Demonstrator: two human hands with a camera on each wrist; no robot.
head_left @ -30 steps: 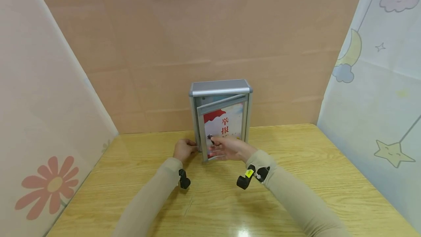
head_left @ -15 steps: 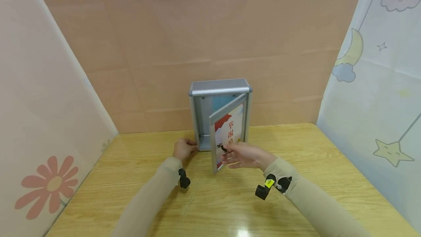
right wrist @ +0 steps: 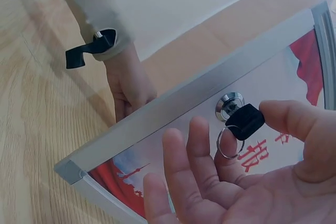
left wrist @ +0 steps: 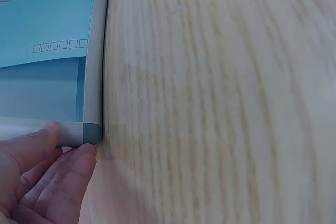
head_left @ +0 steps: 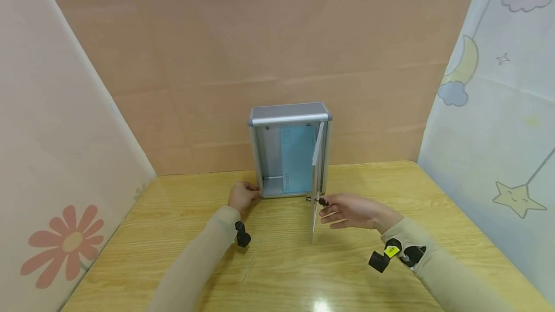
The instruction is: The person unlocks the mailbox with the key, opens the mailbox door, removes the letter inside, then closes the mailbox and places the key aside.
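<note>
Silver-framed box, upright on a wood-grain table; for the hours, read a dial centred on the box in the head view. At 7 to 8 o'clock: left hand, grasping the lower corner of the box, with thumb on the bottom rail and fingertips against the corner piece (compare left wrist view). At 4 o'clock: right hand, pinching the black-headed key between thumb and index finger, other fingers loosely spread. Note the key in the lock, with a wire ring through the head. Hinged along the 3 o'clock side: door, nearly edge-on, free edge toward 5 to 6 o'clock. Inside the box, toward 3 o'clock: blue envelope, on end, touched by neither hand. Step in hand, as judged: swinging the door open by the key. Next move, as judged: calls for firm bracing at 7 to 8 o'clock and a pull along the hinge arc, so as not to strain the key.
</note>
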